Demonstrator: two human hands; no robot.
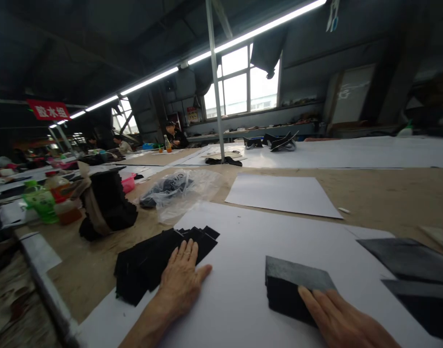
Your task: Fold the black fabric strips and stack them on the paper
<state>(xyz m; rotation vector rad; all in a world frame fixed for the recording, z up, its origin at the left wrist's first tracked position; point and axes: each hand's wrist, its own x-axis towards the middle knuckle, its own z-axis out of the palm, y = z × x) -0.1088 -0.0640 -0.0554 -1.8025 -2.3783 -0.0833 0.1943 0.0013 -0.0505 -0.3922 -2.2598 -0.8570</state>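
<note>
My left hand (181, 278) lies flat with fingers together on a fanned row of several black pieces (149, 263) spread over a large white sheet (239, 270). My right hand (339, 316) rests with outstretched fingers on the near edge of a thick stack of dark grey and black pieces (292, 285) on the same sheet. Neither hand grips anything.
More dark sheets (413, 270) lie at the right. A clear plastic bag with dark contents (178, 191), a bound black bundle (105, 203), bottles (54, 198) and a second white sheet (281, 193) sit farther back. A metal pole (214, 82) rises from the table. People work at the far end.
</note>
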